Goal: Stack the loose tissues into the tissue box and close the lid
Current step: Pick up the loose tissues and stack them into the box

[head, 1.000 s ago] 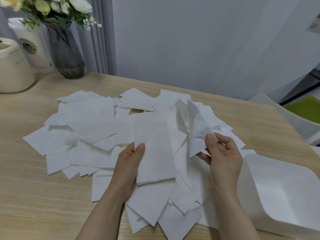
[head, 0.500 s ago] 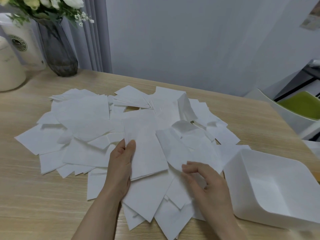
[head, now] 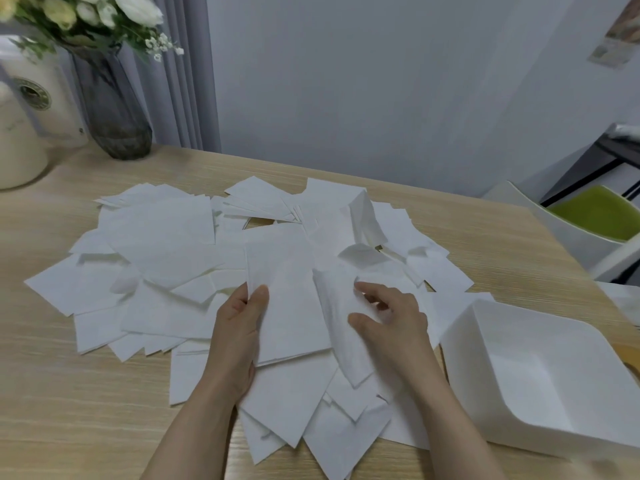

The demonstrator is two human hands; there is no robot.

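Your left hand [head: 239,327] grips a small stack of tissues [head: 287,299], thumb on top. Your right hand [head: 391,320] rests spread-fingered on one tissue [head: 341,327] just right of it. Loose tissues [head: 156,258] cover the worktop [head: 69,410]; the open tissue box [head: 540,382] sits near right.

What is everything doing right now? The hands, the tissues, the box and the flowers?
Left hand: holds a small tissue stack.
Right hand: fingers loosely bent on a loose tissue.
Tissue pile: scattered across the table.
Tissue box: open, looks empty.
Vase: upright, holding flowers.
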